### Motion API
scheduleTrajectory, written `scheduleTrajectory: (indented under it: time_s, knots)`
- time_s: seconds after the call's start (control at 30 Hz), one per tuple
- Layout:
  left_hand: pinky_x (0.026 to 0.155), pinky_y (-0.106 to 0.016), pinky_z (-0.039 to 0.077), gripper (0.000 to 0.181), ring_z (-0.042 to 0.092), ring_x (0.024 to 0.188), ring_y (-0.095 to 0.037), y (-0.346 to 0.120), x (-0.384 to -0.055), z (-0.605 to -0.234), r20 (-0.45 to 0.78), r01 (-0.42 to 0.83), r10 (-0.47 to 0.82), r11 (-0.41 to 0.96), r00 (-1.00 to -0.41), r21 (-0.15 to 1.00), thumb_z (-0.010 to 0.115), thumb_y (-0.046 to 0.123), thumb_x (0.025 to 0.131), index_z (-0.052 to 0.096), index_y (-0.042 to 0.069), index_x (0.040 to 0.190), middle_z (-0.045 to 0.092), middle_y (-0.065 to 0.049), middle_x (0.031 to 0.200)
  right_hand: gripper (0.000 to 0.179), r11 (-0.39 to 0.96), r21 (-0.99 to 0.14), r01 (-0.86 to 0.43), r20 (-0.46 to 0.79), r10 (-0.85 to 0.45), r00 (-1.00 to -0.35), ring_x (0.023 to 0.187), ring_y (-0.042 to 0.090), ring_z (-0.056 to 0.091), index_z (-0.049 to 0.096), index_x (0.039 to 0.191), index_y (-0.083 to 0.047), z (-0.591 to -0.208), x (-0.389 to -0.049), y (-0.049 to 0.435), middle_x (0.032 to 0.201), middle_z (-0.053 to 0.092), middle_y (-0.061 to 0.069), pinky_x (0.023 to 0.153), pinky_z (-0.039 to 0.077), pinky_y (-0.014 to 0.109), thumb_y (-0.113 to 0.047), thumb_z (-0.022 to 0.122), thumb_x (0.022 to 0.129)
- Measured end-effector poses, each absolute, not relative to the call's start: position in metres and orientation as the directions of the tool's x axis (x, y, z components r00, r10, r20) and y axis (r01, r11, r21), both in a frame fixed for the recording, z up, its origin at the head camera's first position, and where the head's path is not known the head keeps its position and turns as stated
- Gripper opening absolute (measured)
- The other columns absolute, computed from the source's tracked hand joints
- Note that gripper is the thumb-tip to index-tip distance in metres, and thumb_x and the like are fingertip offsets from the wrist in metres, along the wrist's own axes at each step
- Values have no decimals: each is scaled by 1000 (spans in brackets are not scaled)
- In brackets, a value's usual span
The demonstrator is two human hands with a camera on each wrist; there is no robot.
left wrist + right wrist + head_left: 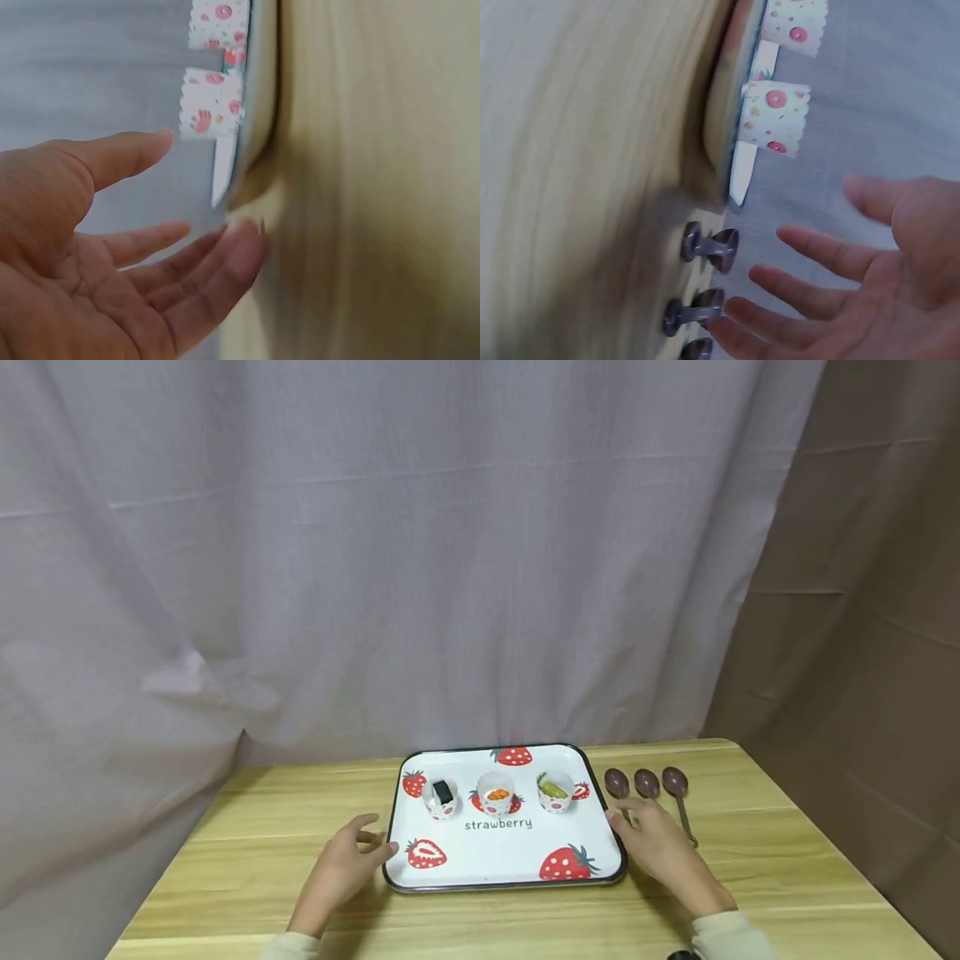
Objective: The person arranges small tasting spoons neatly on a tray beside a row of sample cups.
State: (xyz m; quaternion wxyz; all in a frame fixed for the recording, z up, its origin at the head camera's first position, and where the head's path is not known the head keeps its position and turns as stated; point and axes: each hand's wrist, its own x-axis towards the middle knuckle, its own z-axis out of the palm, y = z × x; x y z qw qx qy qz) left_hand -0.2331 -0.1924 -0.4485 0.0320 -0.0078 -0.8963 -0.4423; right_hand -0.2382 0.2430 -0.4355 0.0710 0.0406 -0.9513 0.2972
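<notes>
A white strawberry-printed tray (487, 860) with a dark rim lies on the wooden table. Three small patterned paper cups stand on it: the left cup (440, 808) has a black piece in it, the middle cup (496, 803) something orange, the right cup (555, 802) something green. Beside the tray's left edge is my left hand (341, 866), fingers apart and relaxed, holding nothing. My right hand (660, 847) hovers by the right edge, likewise with loose, spread fingers. In both wrist views the fingers appear apart from the tray.
Three dark brown spoons lie in a row right of the tray: a near spoon (617, 782), a middle spoon (647, 782) and an outer spoon (676, 782). My right hand partly covers their handles. A grey curtain (480, 568) hangs behind the wooden table (247, 843).
</notes>
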Motion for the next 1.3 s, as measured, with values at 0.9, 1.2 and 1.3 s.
scheduleTrajectory:
  time_s: [0.9,1.2,1.3]
  knots:
    - [79,-27,67,26,75,80,-15,-227,-241,-492,-245,-242,272,44,-931,969,64,6,104,60,-16,118,72,-11,89,15,675,-732,91,-82,45,-996,50,18,58,67,98,5,-445,-259,275,66,57,9,47,59,32,-3,55,103]
    - [81,-27,67,21,75,81,-15,-224,-241,-492,-240,-242,278,29,-930,970,66,6,103,64,-13,112,72,-12,91,32,810,-586,8,-18,-3,-1000,36,9,48,58,68,-8,-450,-263,275,50,52,0,39,39,21,-11,73,97]
    - [79,-27,67,20,75,80,-15,-224,-242,-494,-241,-240,267,36,-933,970,65,6,103,65,-13,111,73,-12,89,34,838,-546,-16,5,-16,-1000,35,6,44,61,65,-10,-452,-267,274,47,48,-4,38,35,19,-13,74,95]
